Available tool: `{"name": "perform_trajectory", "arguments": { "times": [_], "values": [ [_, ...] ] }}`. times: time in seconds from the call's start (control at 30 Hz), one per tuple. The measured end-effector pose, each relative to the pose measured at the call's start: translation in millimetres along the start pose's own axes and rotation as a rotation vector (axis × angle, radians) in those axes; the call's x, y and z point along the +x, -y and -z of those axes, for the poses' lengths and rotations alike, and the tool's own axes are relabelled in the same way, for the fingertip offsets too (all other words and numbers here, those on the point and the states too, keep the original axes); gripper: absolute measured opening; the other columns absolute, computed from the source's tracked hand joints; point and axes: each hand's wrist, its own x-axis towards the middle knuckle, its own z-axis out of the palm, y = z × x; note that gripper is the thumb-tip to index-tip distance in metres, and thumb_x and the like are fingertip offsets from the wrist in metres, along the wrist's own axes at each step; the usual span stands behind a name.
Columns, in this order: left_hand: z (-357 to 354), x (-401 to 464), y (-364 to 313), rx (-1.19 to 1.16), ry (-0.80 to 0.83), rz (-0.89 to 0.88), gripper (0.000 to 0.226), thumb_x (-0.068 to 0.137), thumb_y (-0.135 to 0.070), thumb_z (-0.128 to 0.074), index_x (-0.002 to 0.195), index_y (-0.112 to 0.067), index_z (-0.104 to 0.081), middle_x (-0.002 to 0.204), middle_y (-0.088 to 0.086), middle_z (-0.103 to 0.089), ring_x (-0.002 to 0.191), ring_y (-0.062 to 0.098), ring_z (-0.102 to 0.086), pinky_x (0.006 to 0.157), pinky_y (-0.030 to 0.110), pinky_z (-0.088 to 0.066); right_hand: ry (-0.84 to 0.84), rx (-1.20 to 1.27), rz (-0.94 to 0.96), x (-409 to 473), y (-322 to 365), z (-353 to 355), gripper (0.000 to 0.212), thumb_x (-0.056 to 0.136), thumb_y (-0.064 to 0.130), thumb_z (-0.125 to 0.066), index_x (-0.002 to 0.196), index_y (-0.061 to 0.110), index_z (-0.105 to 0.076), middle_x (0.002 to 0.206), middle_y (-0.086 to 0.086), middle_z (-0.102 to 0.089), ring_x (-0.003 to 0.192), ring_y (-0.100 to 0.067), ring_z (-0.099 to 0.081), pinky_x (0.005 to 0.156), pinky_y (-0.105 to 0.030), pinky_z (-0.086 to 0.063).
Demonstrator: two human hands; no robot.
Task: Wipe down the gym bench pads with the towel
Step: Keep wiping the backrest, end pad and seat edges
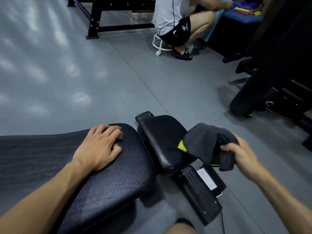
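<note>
Two hands are at work over the bench, and yours are doing different jobs. Your left hand (99,147) lies palm-down on the long back pad (108,179) near its far end, holding nothing; the fingers are loosely bent with their tips touching the black cracked vinyl. Your right hand (239,155) grips the towel (207,141) — fingers curled tight round a bunched fold of dark grey cloth. The rest of the towel drapes forward over the right side of the smaller seat pad (162,141); a strip of yellow-green shows at its edge. Whether the cloth presses on the seat pad or only hangs just above it, you cannot tell from this angle.

The seat pad sits just beyond the end of the back pad, with a narrow gap between them. Below the seat pad runs the black bench frame (197,190), and a white phone (209,183) lies beside it on the right.

Around you the floor (84,73) is grey and smooth, with pale patches of reflected light on the left. Farther off, a person (175,19) in a pale shirt and black shorts sits on a low white stool (159,44) — facing away, near a black metal rack (101,16). Dark gym equipment (273,73) fills the right side.
</note>
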Motion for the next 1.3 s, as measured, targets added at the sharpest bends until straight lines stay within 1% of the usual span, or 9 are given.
{"name": "perform_trajectory", "arguments": {
  "times": [0.17, 0.27, 0.33, 0.4, 0.6, 0.77, 1.03, 1.2, 1.3],
  "values": [
    [-2, 1, 3, -0.008, -0.011, -0.002, 0.023, 0.084, -0.039, -0.039, 0.102, -0.030, -0.050, 0.133, -0.015, -0.057, 0.120, 0.019, -0.047, 0.101, 0.039, -0.037, 0.024, -0.259, 0.080, 16, 41, 5, 0.076, 0.072, 0.008, -0.057, 0.145, 0.030, -0.055, 0.147, 0.011, -0.057, 0.132, -0.003, -0.051, 0.109, -0.013, -0.033],
    [-1, 1, 3, -0.017, -0.004, -0.002, 0.024, 0.084, -0.039, -0.039, 0.103, -0.030, -0.051, 0.133, -0.016, -0.056, 0.120, 0.019, -0.047, 0.102, 0.039, -0.037, 0.357, -0.545, 0.103, 18, 14, -62, 0.082, 0.088, -0.001, -0.061, 0.159, 0.025, -0.029, 0.170, 0.003, -0.012, 0.157, -0.013, -0.011, 0.128, -0.033, -0.007],
    [-1, 1, 2, -0.017, -0.008, -0.003, 0.024, 0.085, -0.038, -0.039, 0.103, -0.030, -0.052, 0.134, -0.015, -0.056, 0.120, 0.019, -0.047, 0.102, 0.038, -0.037, 0.475, -0.809, 0.120, 8, -17, -100, 0.088, 0.093, 0.018, -0.056, 0.163, 0.030, -0.004, 0.168, 0.007, 0.018, 0.156, -0.018, 0.020, 0.126, -0.046, 0.009],
    [-1, 1, 2, -0.012, -0.019, -0.009, 0.024, 0.085, -0.037, -0.041, 0.104, -0.028, -0.053, 0.134, -0.014, -0.057, 0.122, 0.019, -0.047, 0.102, 0.038, -0.037, 0.446, -0.881, 0.192, 3, -39, -107, 0.088, 0.090, 0.041, -0.045, 0.161, 0.037, 0.007, 0.165, 0.015, 0.027, 0.151, -0.013, 0.032, 0.124, -0.048, 0.014],
    [-5, 4, 6, -0.015, -0.033, -0.019, 0.023, 0.083, -0.036, -0.045, 0.104, -0.028, -0.052, 0.133, -0.013, -0.056, 0.120, 0.021, -0.048, 0.101, 0.040, -0.038, 0.393, -0.946, 0.222, 74, -46, -117, 0.078, 0.083, 0.074, -0.039, 0.154, 0.059, -0.012, 0.165, 0.032, 0.010, 0.156, -0.020, 0.019, 0.120, -0.067, 0.007],
    [-8, 6, 8, -0.022, -0.026, -0.025, 0.023, 0.083, -0.037, -0.047, 0.104, -0.029, -0.051, 0.135, -0.014, -0.055, 0.121, 0.020, -0.047, 0.102, 0.039, -0.036, 0.274, -0.830, 0.139, 149, -9, -187, 0.052, 0.096, 0.062, -0.044, 0.147, 0.052, -0.041, 0.166, 0.021, -0.021, 0.158, -0.025, -0.001, 0.120, -0.067, 0.004],
    [-8, 5, 8, -0.044, -0.038, -0.021, 0.020, 0.081, -0.036, -0.048, 0.100, -0.031, -0.048, 0.131, -0.016, -0.056, 0.117, 0.018, -0.047, 0.100, 0.036, -0.035, 0.534, -0.891, 0.694, 22, -42, -133, 0.086, 0.074, 0.053, -0.062, 0.155, 0.047, -0.033, 0.168, 0.024, -0.014, 0.159, -0.021, -0.001, 0.122, -0.062, -0.006],
    [-5, 7, 7, 0.000, -0.011, -0.026, 0.021, 0.083, -0.036, -0.045, 0.103, -0.030, -0.049, 0.132, -0.015, -0.056, 0.118, 0.019, -0.048, 0.102, 0.036, -0.035, 0.316, -0.912, 0.340, 89, -29, -156, 0.079, 0.079, 0.068, -0.052, 0.153, 0.054, -0.027, 0.169, 0.025, -0.003, 0.158, -0.018, 0.003, 0.122, -0.064, -0.008],
    [1, 7, 3, 0.049, 0.061, -0.013, 0.027, 0.087, -0.037, -0.041, 0.109, -0.027, -0.052, 0.137, -0.012, -0.054, 0.120, 0.020, -0.049, 0.103, 0.038, -0.036, 0.275, -0.879, 0.298, 88, -34, -169, 0.077, 0.076, 0.068, -0.052, 0.149, 0.051, -0.033, 0.168, 0.023, -0.010, 0.158, -0.020, 0.000, 0.123, -0.062, -0.002]
  ]
}}
